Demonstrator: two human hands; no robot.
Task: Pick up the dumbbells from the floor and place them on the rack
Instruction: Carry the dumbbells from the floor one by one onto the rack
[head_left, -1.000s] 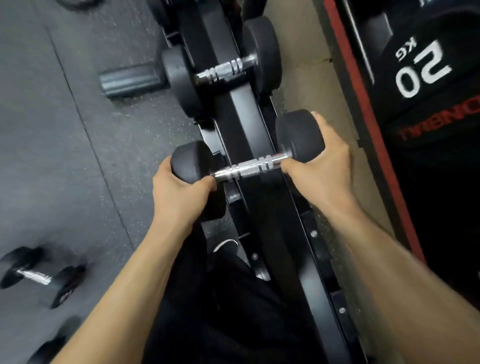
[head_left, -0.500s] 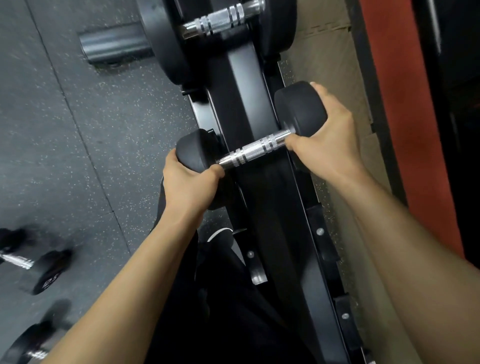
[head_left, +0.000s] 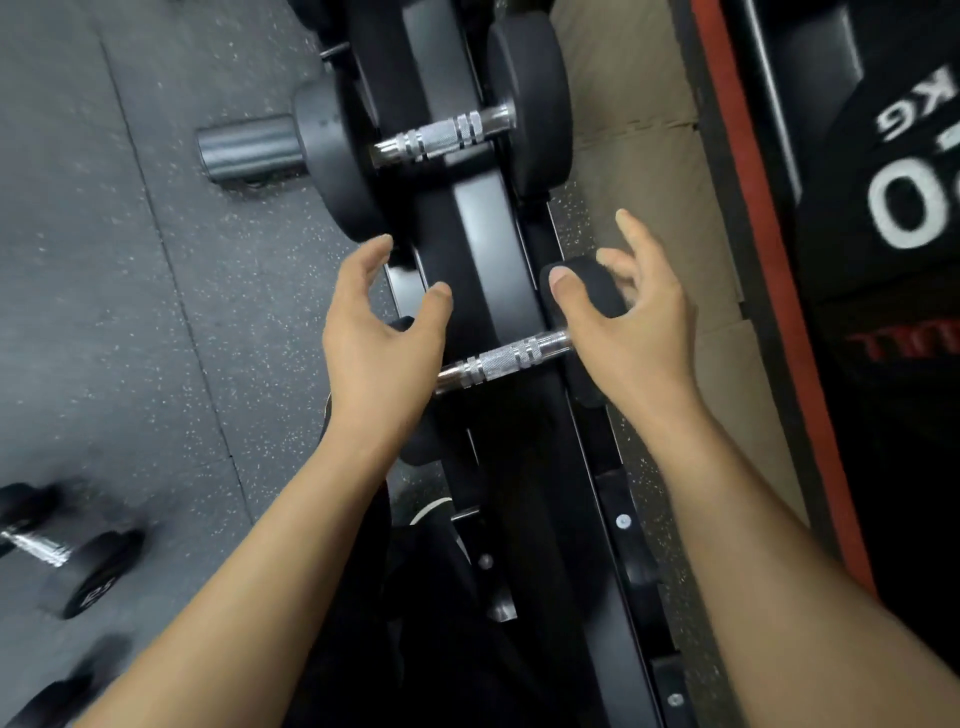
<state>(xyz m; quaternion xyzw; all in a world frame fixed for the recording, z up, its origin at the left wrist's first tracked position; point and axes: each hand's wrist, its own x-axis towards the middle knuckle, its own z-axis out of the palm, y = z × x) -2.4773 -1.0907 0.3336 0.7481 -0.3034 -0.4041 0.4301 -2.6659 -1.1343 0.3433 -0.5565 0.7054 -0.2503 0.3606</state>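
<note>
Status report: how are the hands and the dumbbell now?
Both open: left hand and right hand, over the dumbbell. It lies across the rack. Nothing in the way; another dumbbell waits on the floor.

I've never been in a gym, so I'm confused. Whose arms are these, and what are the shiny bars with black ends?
The camera sits on a person's head and looks down, so you see that person's own arms. The left hand and right hand are open, with fingers spread, holding nothing. Between them a small dumbbell, a weight with a shiny handle and black ends, rests on the black rack. A bigger dumbbell sits on the rack farther away. A blurry dumbbell lies on the grey floor, lower left.
</note>
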